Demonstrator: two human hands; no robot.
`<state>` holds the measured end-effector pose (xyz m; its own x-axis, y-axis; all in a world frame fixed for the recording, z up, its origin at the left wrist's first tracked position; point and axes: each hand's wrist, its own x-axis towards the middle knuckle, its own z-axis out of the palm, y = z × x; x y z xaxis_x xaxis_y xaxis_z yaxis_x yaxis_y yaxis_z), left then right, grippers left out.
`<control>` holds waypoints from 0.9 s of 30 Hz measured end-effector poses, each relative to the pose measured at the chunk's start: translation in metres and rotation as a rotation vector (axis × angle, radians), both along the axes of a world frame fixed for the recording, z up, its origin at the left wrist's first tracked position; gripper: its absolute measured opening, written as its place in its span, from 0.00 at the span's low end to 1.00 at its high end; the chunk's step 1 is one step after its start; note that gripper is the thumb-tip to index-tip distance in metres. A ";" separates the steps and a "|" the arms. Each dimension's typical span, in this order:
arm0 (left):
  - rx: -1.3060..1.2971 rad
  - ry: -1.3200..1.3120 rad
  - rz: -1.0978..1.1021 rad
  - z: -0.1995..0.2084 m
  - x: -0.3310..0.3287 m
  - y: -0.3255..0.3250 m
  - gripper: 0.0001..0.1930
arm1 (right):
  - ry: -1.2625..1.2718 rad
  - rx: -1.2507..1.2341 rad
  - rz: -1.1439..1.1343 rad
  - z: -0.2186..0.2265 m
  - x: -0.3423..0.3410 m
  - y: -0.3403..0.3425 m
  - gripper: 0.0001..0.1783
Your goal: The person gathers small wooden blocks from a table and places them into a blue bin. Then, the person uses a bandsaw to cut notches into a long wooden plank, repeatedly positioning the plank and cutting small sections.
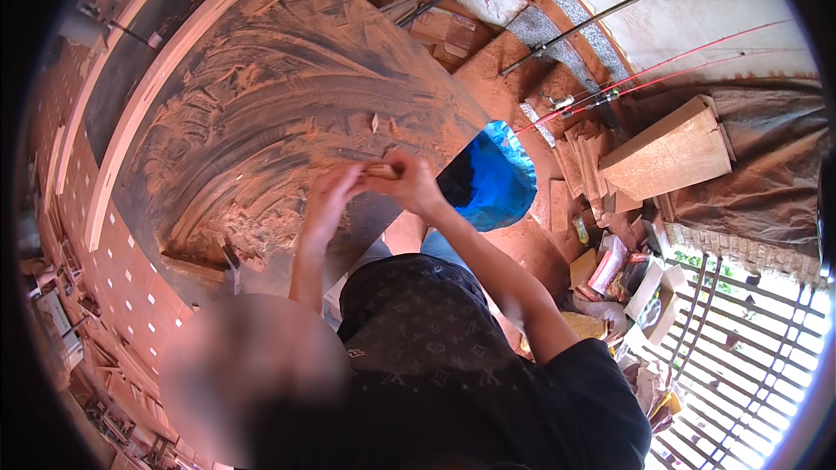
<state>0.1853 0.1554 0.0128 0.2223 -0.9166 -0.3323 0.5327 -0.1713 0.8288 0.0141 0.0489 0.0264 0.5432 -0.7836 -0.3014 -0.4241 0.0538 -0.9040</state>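
Note:
A small piece of wood [380,171] is held up between my two hands, over the near edge of the dusty dark table [287,17]. My left hand [333,193] has its fingers closed on the left end. My right hand [414,184] grips the right end, its fingers bent over the top. The fingers hide much of the piece, so its full shape does not show. Just beyond the hands, a small pale wood chip [375,123] lies on the tabletop. Reddish sawdust [252,231] is heaped and smeared in curved streaks across the surface.
Right of the table's edge hangs or stands an open blue bag [514,178]. A long pale wooden strip [165,61] runs along the left side. Farther right are a large wooden block [669,155], fishing rods [610,22], cardboard boxes [657,296] and a barred opening [740,357].

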 end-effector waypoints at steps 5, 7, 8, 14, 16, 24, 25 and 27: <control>0.023 -0.306 -0.337 0.008 -0.082 -0.055 0.24 | -0.085 0.161 -0.176 -0.002 -0.113 -0.040 0.27; -0.001 -0.475 -0.307 0.017 -0.107 -0.063 0.26 | 0.169 -0.060 -0.056 -0.010 -0.144 -0.056 0.32; 0.061 -0.477 -0.316 0.015 -0.111 -0.061 0.28 | 0.293 -0.176 0.013 -0.015 -0.156 -0.064 0.34; 0.226 -0.538 -0.004 -0.049 -0.145 0.019 0.30 | 0.134 -0.267 0.097 -0.023 -0.208 -0.118 0.35; 0.420 -0.586 0.045 -0.062 -0.168 0.061 0.28 | 0.099 -0.194 0.143 -0.006 -0.224 -0.137 0.32; 0.687 -0.824 0.254 -0.026 -0.331 0.155 0.28 | 0.165 -0.225 0.401 -0.019 -0.303 -0.165 0.14; 0.728 -0.840 0.242 -0.030 -0.351 0.166 0.28 | 0.204 -0.159 0.429 -0.014 -0.304 -0.153 0.14; 0.798 -0.854 0.262 -0.031 -0.388 0.190 0.28 | 0.053 -0.132 0.476 -0.015 -0.290 -0.112 0.14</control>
<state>-0.2026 0.3452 -0.0180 0.7971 -0.4128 -0.4407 -0.0428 -0.7666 0.6407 -0.2763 -0.0629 0.0115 0.8367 -0.4855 -0.2535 -0.4194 -0.2704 -0.8666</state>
